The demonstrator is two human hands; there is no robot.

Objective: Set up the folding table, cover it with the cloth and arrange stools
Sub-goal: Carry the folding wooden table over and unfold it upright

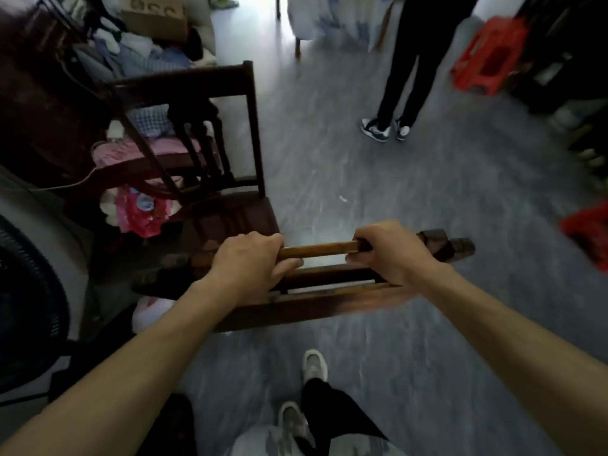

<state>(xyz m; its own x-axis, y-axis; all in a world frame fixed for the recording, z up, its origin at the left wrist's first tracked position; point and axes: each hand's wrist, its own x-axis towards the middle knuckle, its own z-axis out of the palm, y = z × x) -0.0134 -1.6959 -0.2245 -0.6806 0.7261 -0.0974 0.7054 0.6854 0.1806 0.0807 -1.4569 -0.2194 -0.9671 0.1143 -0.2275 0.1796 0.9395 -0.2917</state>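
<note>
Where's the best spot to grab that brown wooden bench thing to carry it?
Grab the light wooden rail on top, from above, one hand near each end, as the left hand and right hand do now. It is slim enough for fingers to wrap around.

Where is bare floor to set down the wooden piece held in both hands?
Open grey floor lies between the dark chair, the standing person's shoes and the red stools. The left, by chair and fan, is cluttered. Both left hand and right hand grip the wooden frame.
</note>
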